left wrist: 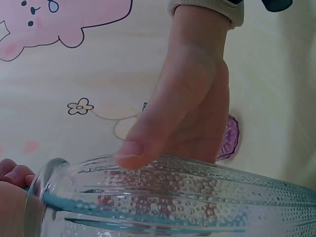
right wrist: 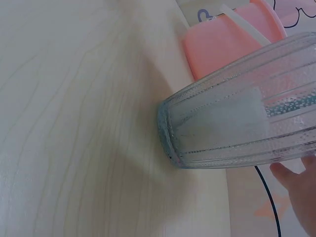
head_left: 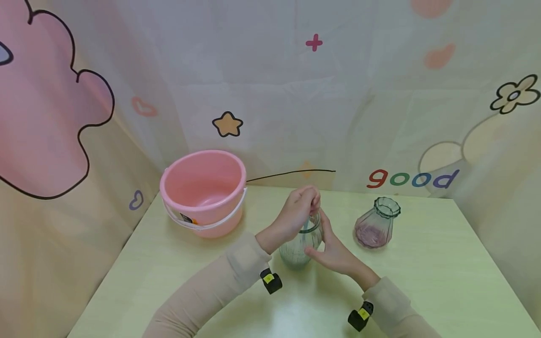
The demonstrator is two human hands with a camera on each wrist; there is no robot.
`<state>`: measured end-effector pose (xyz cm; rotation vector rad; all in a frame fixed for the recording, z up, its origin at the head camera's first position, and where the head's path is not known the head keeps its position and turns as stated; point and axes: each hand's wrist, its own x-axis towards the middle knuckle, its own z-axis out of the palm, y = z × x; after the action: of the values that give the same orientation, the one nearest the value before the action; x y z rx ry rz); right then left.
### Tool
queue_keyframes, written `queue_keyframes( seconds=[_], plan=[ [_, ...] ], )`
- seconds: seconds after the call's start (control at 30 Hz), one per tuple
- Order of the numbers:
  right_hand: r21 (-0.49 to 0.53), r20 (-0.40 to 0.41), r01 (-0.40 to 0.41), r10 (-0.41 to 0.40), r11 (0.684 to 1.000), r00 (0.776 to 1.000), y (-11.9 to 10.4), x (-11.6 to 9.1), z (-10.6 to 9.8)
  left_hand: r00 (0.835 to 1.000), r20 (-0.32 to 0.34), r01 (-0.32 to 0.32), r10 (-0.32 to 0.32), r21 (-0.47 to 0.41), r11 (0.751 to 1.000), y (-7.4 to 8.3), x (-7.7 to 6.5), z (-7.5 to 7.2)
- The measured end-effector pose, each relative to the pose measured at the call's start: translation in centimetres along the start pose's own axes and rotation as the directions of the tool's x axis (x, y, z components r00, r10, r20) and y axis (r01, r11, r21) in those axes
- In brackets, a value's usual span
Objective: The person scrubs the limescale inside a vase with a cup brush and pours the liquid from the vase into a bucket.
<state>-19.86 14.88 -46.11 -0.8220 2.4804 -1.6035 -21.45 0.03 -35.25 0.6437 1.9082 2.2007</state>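
Note:
A clear ribbed glass vase (head_left: 292, 256) stands nearly upright in the middle of the table. My right hand (head_left: 336, 251) grips its side, thumb in front and fingers behind. Over the mouth, my left hand (head_left: 296, 211) is curled around the upper end of a teal-handled brush (left wrist: 143, 217) that reaches down inside. In the right wrist view, a whitish block, seemingly the brush's head (right wrist: 222, 121), sits low inside the glass. Whether the vase's base touches the table I cannot tell. The left palm and the handle's top are hidden.
A pink bucket (head_left: 203, 213) with a white handle stands at the back left. To the right is a smaller purple-tinted glass vase (head_left: 374, 230) with a wavy rim. A printed curtain (head_left: 270, 94) hangs behind the pale table (head_left: 444, 272).

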Motion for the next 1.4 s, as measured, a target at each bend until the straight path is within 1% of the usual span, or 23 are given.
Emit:
queue_keyframes(
  seconds=[0.1,0.27,0.33,0.43,0.5,0.57,0.7,0.9,1.0,1.07,1.23,1.4],
  plan=[
    [0.019,0.017,0.019,-0.020,1.000,1.000,0.2,0.1,-0.2,1.000,0.002,0.005,-0.005,0.013,1.000,0.5,-0.3,0.1],
    [0.028,0.010,0.034,-0.034,0.999,0.999,0.3,0.2,-0.2,1.000,-0.013,0.010,-0.010,0.016,1.000,2.2,-1.1,0.5],
    [0.021,0.000,0.028,-0.028,0.999,1.000,0.2,0.2,-0.2,1.000,-0.020,0.012,-0.011,0.015,1.000,2.2,-1.0,0.4],
    [0.005,-0.012,0.015,-0.015,1.000,1.000,0.2,0.1,-0.1,1.000,-0.019,0.008,-0.007,0.014,1.000,1.6,-0.6,0.2],
    [-0.007,-0.017,0.013,-0.013,1.000,1.000,0.3,0.1,-0.1,1.000,-0.007,-0.006,0.006,0.002,1.000,1.3,-0.3,0.1],
    [-0.010,-0.021,0.015,-0.016,1.000,1.000,0.4,0.1,-0.1,1.000,0.002,-0.030,0.030,-0.011,1.000,1.6,-0.2,0.2],
    [0.010,-0.029,0.025,-0.024,1.000,0.999,0.5,0.1,0.0,0.996,0.011,-0.092,0.093,-0.061,0.994,3.1,0.0,0.3],
    [0.037,-0.045,0.032,-0.030,0.999,0.999,0.5,0.2,0.2,0.983,-0.007,-0.182,0.184,-0.152,0.971,6.3,0.2,0.3],
    [0.042,-0.053,0.033,-0.031,0.999,0.998,0.6,0.2,0.2,0.979,-0.008,-0.204,0.206,-0.184,0.961,7.6,0.3,0.3],
    [0.041,-0.059,0.031,-0.029,0.999,0.998,0.6,0.2,0.2,0.978,0.001,-0.206,0.210,-0.191,0.960,8.1,0.2,0.4],
    [0.054,-0.059,0.025,-0.022,0.998,0.998,0.6,0.3,0.4,0.978,0.007,-0.202,0.207,-0.168,0.965,8.4,0.1,0.6],
    [0.051,-0.068,0.045,-0.041,0.998,0.997,0.5,0.2,0.6,0.978,0.002,-0.205,0.208,-0.155,0.966,7.6,0.1,0.8]
  ],
)
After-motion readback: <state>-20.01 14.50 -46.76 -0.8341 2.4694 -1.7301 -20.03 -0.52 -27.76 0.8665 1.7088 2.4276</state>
